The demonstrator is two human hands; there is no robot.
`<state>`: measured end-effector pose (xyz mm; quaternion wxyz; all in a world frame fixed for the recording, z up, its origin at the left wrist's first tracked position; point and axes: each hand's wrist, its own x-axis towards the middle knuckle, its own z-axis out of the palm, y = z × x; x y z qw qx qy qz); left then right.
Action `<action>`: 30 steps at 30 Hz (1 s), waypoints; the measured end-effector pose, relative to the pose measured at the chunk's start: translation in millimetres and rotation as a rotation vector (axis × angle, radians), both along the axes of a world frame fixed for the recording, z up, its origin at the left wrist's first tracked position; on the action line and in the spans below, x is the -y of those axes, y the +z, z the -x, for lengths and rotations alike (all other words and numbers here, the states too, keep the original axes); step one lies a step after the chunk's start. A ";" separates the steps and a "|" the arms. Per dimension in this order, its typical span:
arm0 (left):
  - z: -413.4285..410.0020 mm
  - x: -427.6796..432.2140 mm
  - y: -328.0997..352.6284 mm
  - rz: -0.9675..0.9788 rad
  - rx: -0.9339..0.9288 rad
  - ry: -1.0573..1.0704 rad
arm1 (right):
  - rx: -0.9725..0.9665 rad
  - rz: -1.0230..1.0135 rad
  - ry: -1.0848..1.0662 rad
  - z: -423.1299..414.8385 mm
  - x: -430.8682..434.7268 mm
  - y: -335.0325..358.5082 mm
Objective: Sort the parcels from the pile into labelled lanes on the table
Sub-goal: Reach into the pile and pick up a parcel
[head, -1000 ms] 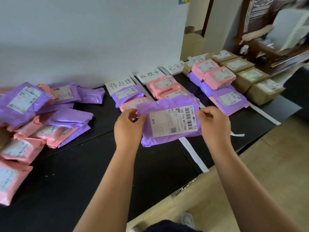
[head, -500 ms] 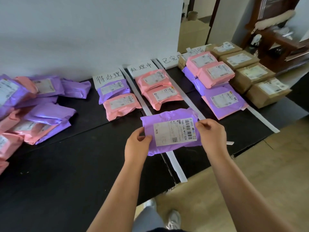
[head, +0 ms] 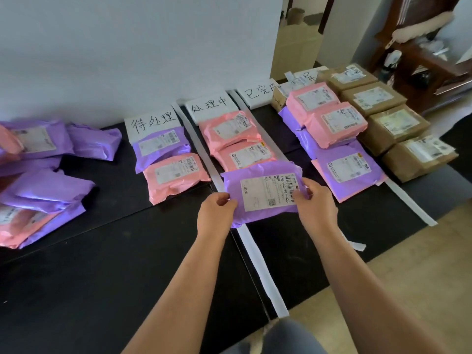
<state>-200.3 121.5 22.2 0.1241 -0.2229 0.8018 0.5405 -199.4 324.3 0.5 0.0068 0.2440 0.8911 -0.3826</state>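
I hold a purple parcel [head: 258,185] with a white shipping label face up, low over the black table [head: 107,264]. My left hand [head: 215,213] pinches its near left corner and my right hand [head: 316,205] grips its right edge. The parcel sits in the second lane, just in front of two pink parcels [head: 229,129] under a handwritten paper label [head: 209,106]. The unsorted pile [head: 38,180] of purple and pink parcels lies at the far left.
White tape strips [head: 258,254] divide the lanes. The first lane holds a purple parcel [head: 161,146] and a pink one [head: 176,175]. Stacked pink and purple parcels [head: 332,123] fill the third lane, and brown boxes [head: 398,126] line the right end. The table's front edge runs below my arms.
Both hands have carried the purple parcel forward and down into the second lane, up to the pink parcels. The camera has tilted lower and closer to the table.
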 end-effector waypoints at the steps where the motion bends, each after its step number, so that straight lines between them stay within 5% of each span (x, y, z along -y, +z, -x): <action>1: 7.0 -1.4 -1.4 0.007 0.003 -0.004 | 0.012 0.007 0.008 6.6 -0.3 -1.3; 18: 148.1 -27.7 -25.7 0.140 0.062 0.147 | 0.004 0.014 0.399 186.3 -10.2 -31.8; 30: 141.9 -40.9 -31.0 0.228 0.121 -0.033 | 0.066 -0.156 0.580 191.9 -19.0 -39.6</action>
